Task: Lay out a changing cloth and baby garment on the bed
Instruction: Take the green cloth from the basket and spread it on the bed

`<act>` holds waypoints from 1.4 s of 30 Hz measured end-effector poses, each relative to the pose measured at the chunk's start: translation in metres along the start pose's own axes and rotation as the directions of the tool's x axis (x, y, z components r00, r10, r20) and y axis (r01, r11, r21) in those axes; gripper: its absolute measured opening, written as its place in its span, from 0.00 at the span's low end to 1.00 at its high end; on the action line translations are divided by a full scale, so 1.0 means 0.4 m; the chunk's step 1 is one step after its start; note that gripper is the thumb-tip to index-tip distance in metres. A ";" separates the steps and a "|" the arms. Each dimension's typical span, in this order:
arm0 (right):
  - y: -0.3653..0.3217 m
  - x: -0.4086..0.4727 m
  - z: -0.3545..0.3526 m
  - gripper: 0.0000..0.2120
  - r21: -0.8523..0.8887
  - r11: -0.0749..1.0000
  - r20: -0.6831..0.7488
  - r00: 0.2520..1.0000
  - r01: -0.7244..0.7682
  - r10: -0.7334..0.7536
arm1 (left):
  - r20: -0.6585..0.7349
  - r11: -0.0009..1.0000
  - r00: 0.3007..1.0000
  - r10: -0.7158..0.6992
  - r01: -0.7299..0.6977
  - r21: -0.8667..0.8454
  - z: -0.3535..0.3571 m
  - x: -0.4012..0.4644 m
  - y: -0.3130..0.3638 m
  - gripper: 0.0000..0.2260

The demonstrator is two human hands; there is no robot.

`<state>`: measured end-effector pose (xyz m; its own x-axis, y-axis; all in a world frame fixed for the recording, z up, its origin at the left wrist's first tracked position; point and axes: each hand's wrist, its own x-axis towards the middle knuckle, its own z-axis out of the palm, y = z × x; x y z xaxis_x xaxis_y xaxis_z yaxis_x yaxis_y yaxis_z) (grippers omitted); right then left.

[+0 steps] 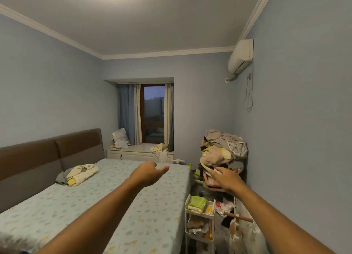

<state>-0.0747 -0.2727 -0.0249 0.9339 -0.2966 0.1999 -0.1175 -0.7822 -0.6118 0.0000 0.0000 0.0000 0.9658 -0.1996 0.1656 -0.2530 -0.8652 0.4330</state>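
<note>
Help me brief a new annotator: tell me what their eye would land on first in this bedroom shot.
Two bare arms stretch forward: the left hand hangs over the bed, while the right hand reaches toward the heaped pile of clothes by the right wall. Next comes the cream bundle of garments near the headboard, then the dark window at the far end.

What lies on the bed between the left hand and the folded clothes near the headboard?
Head view: only bare patterned sheet between the left hand and the folded clothes on the bed.

We see left hand [150, 172] open over the bed [133, 206]; right hand [226, 179] at 3 o'clock, fingers touching the clothes pile [222, 152].
</note>
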 end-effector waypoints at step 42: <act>0.443 0.831 0.633 0.27 0.013 0.941 0.190 0.925 -0.338 0.329 | 0.323 1.000 0.946 0.010 -0.018 0.021 0.749 0.987 -0.216 0.39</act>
<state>0.3006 -0.3713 -0.2605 0.8893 -0.4276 -0.1623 -0.4217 -0.6290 -0.6531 0.4203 -0.1419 -0.2373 0.9297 -0.3464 -0.1254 -0.2689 -0.8708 0.4116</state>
